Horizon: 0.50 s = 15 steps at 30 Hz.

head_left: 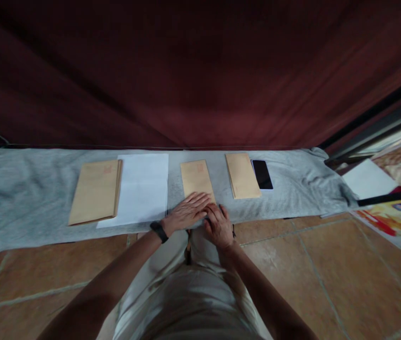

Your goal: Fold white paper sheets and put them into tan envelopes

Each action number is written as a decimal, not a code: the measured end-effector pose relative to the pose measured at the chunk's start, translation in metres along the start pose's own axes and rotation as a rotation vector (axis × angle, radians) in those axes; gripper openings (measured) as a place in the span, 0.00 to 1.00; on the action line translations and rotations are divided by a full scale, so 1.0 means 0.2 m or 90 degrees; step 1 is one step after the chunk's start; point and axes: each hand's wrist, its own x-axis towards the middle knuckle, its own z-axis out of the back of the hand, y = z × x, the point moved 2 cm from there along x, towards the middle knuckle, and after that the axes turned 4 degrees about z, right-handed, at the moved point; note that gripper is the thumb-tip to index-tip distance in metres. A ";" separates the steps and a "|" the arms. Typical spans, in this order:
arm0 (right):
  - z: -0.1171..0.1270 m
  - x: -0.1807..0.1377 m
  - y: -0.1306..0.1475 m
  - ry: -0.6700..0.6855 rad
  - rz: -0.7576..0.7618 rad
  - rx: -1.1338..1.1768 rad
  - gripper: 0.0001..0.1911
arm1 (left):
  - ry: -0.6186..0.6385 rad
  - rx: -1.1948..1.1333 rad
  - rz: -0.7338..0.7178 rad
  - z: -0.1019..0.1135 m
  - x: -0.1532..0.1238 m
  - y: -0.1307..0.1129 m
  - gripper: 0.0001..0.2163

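My left hand (186, 212) lies flat with fingers stretched out on the near end of a brown envelope (196, 178) on a grey cloth (26, 198). My right hand (217, 225) rests beside it at the envelope's near edge, fingers curled down onto the cloth and touching the left hand's fingertips. A black band sits on my left wrist.
A stack of brown envelopes (96, 191) and white paper sheets (143, 186) lie to the left. Another envelope stack (243, 175) and a black phone (262, 174) lie to the right. A dark red curtain hangs behind. Tiled floor is in front, colourful prints (395, 219) at right.
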 end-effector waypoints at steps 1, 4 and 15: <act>0.00 0.00 0.00 0.001 0.000 0.002 0.24 | 0.001 0.008 0.005 -0.01 -0.01 -0.01 0.25; 0.01 0.01 0.01 0.006 -0.004 0.003 0.25 | -0.001 0.038 0.016 -0.02 -0.04 -0.03 0.27; 0.00 -0.01 -0.01 0.015 0.005 0.000 0.27 | -0.019 0.124 0.060 -0.06 -0.11 -0.12 0.36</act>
